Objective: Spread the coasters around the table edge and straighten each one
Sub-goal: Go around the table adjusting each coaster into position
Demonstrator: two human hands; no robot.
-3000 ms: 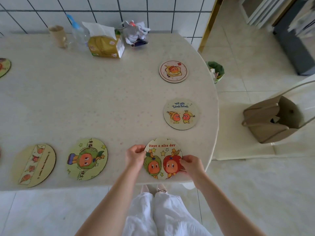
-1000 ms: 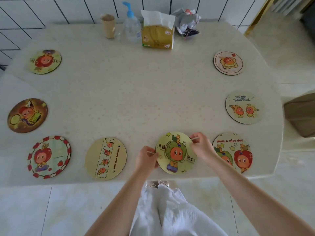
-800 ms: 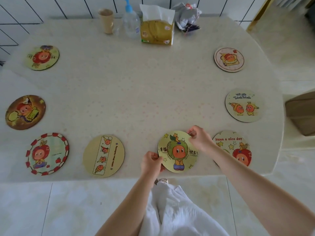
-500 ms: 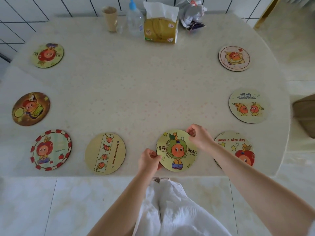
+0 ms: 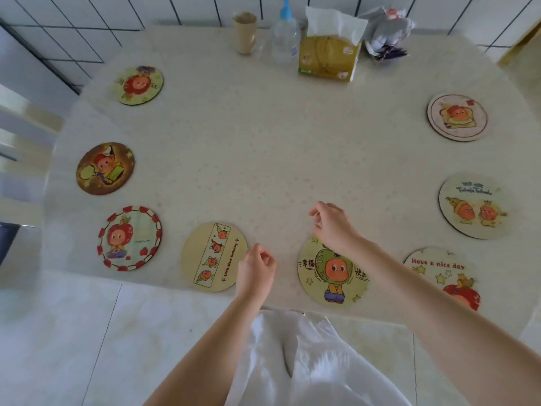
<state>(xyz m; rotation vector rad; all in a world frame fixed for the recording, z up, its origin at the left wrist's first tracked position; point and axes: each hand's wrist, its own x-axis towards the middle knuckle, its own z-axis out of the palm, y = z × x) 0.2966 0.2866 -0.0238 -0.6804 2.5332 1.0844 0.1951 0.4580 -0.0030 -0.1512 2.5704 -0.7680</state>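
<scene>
Coasters lie in a ring around the counter (image 5: 263,148) rim, and we count eight of them. Nearest, at the bottom edge of the frame, sit three: the green-hooded one (image 5: 332,273) at centre, the strip-pattern one (image 5: 213,256) to its left, and the "Have a nice day" one (image 5: 439,273) at lower right, partly hidden by our right forearm.

Our left hand (image 5: 256,269) hovers loosely curled between the first two, holding nothing; whether it brushes the strip coaster's edge we cannot tell. Our right hand (image 5: 332,224) hangs over the green one's far rim, fingers bent, also holding nothing.

We judge these discs thin, stiff and light (cork or board, probably), likely to slide readily on the smooth top. Pinching opposite edges with both hands and turning should straighten one.

Further out: the red-bordered coaster (image 5: 128,237) and dark brown one (image 5: 105,168) at left, the two-figure one (image 5: 472,206) at right, then the yellow-green one (image 5: 139,85) upper left and pale toast one (image 5: 456,117) upper right.

At the top sit one cup (image 5: 244,32), one bottle (image 5: 285,39), one tissue pack (image 5: 328,57) and one crumpled bundle (image 5: 386,33).
</scene>
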